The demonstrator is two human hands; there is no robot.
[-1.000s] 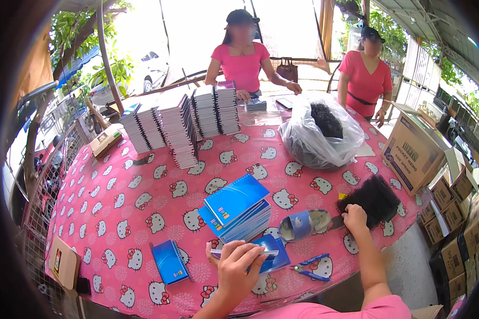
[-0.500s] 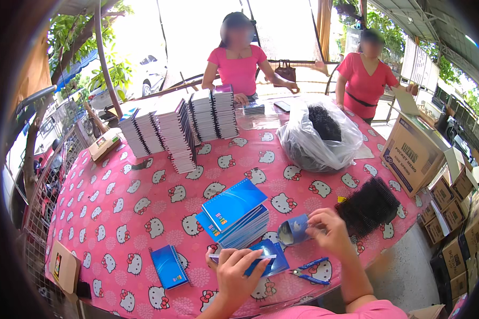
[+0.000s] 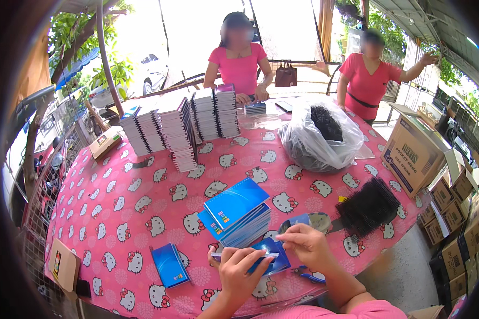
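My left hand [image 3: 237, 272] grips a small notepad [image 3: 270, 255], seen nearly edge-on, fingers over its top. Close by on the right, my right hand [image 3: 310, 248] is pinched beside the notepad's end; what it holds, if anything, is too small to make out. Below both hands lies a blue notepad [image 3: 281, 261], partly covered. Behind them rises a stack of blue notepads [image 3: 237, 199]. A spiral-bound blue notepad [image 3: 170, 266] lies to the left. Blue-handled pliers [image 3: 311, 275] are partly hidden under my right forearm. Beyond my right hand lies a blue-and-clear container [image 3: 319, 220].
Black spiral coils [image 3: 368, 206] are piled at right. Farther back are a plastic bag [image 3: 292, 139] of black coils and tall stacks of bound notebooks [image 3: 170, 125]. A cardboard box [image 3: 412, 154] stands at the right edge. Two people in pink work across the table [image 3: 106, 212].
My right hand has moved left from the container to the notepad's end. The left hand has stayed nearly still. The far-right person has raised an arm; the other person's hands have come together.
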